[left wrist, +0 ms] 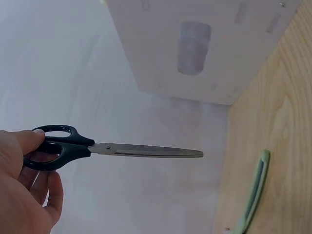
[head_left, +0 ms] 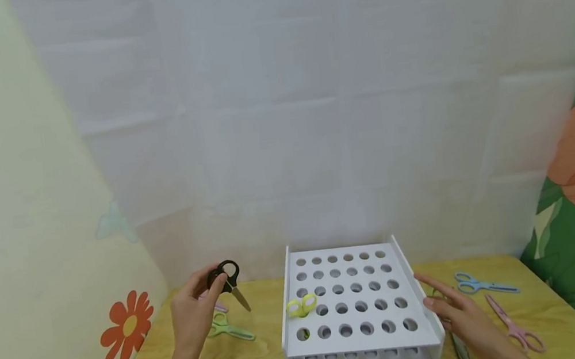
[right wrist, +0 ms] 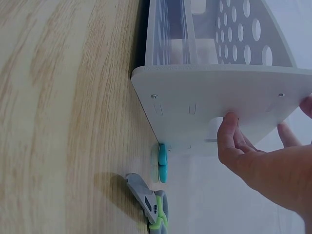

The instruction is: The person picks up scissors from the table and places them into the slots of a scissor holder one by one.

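My left hand (head_left: 191, 313) pinches a pair of scissors with black handles (left wrist: 68, 151) between thumb and fingers, left of the rack. The metal blades (left wrist: 151, 150) are together and slant down toward the table. A white rack (head_left: 363, 343) with rows of round holes stands in the middle. My right hand (head_left: 462, 318) rests on the rack's right side panel (right wrist: 190, 112), its fingers spread and touching the panel near the cutout. Yellow-green scissors (head_left: 302, 306) stand in a hole near the rack's front left, handles up.
Green scissors (head_left: 234, 330) and a pink pair (head_left: 220, 307) lie left of the rack. At right lie blue scissors (head_left: 485, 285), pink scissors (head_left: 514, 331) and a grey-and-green cutting tool (right wrist: 146, 197). A teal handle (right wrist: 162, 165) is by the rack's base.
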`<act>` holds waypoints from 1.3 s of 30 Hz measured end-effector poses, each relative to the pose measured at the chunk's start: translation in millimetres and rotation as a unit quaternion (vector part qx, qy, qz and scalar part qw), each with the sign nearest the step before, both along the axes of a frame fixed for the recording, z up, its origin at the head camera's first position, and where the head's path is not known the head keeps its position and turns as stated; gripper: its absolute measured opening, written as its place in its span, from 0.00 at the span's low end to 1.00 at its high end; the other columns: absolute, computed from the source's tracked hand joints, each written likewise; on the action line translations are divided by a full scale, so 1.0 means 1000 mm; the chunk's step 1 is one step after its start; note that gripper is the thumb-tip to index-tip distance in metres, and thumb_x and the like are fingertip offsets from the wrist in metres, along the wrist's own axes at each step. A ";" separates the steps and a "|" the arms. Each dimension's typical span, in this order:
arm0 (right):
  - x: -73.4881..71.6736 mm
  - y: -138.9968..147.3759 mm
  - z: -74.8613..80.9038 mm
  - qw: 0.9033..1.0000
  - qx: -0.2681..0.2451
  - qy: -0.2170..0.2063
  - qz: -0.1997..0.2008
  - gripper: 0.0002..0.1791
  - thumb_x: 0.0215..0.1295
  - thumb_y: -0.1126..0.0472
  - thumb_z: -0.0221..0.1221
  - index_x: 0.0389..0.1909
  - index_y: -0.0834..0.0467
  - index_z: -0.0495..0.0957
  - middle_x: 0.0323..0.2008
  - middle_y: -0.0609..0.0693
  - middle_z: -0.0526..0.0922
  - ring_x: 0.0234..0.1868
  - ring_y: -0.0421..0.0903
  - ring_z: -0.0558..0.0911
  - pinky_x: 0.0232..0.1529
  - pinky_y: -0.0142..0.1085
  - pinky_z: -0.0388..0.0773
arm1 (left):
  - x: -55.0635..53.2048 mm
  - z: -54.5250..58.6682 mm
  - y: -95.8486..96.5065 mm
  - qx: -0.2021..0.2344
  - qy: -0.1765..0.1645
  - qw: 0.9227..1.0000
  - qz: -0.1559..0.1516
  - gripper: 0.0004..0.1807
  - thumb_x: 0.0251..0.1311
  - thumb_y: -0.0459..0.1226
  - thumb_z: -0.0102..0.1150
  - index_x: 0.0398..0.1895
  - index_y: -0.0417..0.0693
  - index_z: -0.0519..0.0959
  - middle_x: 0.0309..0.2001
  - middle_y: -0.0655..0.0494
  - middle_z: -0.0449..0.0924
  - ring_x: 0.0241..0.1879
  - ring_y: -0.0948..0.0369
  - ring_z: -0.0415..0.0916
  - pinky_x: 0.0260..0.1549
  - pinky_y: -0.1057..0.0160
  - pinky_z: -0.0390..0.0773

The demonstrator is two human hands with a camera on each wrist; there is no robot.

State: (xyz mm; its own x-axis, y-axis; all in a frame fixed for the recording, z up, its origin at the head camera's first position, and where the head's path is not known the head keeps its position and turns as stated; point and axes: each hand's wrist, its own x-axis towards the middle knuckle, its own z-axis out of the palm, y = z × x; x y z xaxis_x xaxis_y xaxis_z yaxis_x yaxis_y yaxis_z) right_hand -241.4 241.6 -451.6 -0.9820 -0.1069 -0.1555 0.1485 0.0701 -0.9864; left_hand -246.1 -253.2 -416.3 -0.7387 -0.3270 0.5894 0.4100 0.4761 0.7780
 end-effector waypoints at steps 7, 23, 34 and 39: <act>-0.004 0.001 0.003 1.000 -0.002 0.001 0.008 0.38 0.73 0.48 0.60 0.79 0.49 0.60 0.63 0.62 0.75 0.57 0.55 0.80 0.55 0.52 0.78 | 0.009 0.016 0.010 -0.002 0.033 0.999 -0.011 0.15 0.61 0.36 0.73 0.52 0.52 0.87 0.43 0.56 0.87 0.42 0.65 0.84 0.39 0.73 0.79; 0.002 -0.001 0.000 1.000 -0.021 0.014 0.015 0.36 0.74 0.51 0.60 0.79 0.51 0.60 0.74 0.67 0.58 0.62 0.58 0.76 0.56 0.52 0.77 | 0.020 0.026 0.034 -0.030 0.059 0.997 -0.041 0.14 0.60 0.34 0.73 0.50 0.53 0.87 0.38 0.59 0.86 0.34 0.62 0.82 0.29 0.71 0.80; 0.001 -0.002 0.000 1.000 -0.007 -0.013 -0.021 0.37 0.71 0.49 0.62 0.78 0.49 0.63 0.76 0.67 0.56 0.64 0.63 0.73 0.54 0.54 0.78 | 0.049 0.060 0.063 -0.040 0.079 0.995 -0.038 0.15 0.56 0.25 0.73 0.47 0.38 0.86 0.37 0.53 0.86 0.33 0.63 0.81 0.36 0.75 0.77; 0.000 -0.003 -0.001 1.000 -0.014 -0.006 -0.021 0.36 0.73 0.50 0.61 0.78 0.50 0.62 0.75 0.68 0.57 0.62 0.62 0.76 0.54 0.54 0.78 | 0.049 0.064 0.064 -0.045 0.101 0.993 -0.051 0.16 0.55 0.23 0.72 0.48 0.38 0.86 0.37 0.52 0.86 0.32 0.64 0.80 0.37 0.75 0.77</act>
State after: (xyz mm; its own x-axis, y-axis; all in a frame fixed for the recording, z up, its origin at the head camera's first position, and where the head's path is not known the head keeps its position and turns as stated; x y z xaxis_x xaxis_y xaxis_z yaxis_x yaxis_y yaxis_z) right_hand -241.1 238.7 -452.9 -0.9838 -0.0697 -0.1654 0.1632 0.0358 -0.9859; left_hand -196.8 -189.1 -352.5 -0.6287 -0.1959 0.7526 0.6028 0.4886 0.6308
